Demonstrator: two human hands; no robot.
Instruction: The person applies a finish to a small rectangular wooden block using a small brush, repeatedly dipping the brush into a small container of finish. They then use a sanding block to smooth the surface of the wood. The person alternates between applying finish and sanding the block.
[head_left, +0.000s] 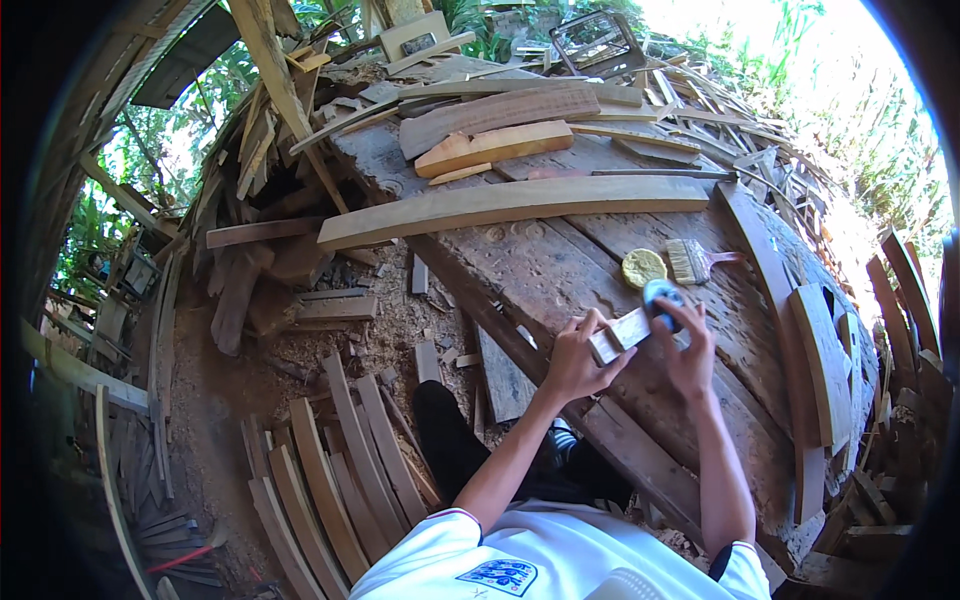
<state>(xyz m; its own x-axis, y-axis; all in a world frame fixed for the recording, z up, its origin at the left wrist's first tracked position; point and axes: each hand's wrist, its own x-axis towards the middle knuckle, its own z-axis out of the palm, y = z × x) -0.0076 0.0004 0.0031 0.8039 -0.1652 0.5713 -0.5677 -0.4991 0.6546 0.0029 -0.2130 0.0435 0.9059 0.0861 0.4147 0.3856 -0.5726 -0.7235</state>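
Observation:
Over the near edge of the wooden workbench (500,265), my left hand (580,362) grips a small pale wooden block (622,334) by its lower left end. The fingers wrap round it. My right hand (690,352) holds a round dark-and-blue object (661,298) at the block's upper right end; its exact kind is not clear. Just beyond that lies a round yellow disc (643,268) with a crumbly-looking surface. Beside the disc rests a flat paintbrush (690,262), bristles to the left and reddish handle to the right.
A long curved board (515,212) spans the bench beyond my hands, with more planks (500,118) behind. Boards (822,365) stand along the right side. Lower left, several curved wooden strips (330,490) lie on the sawdust-strewn floor (205,400). A black crate (598,45) sits far back.

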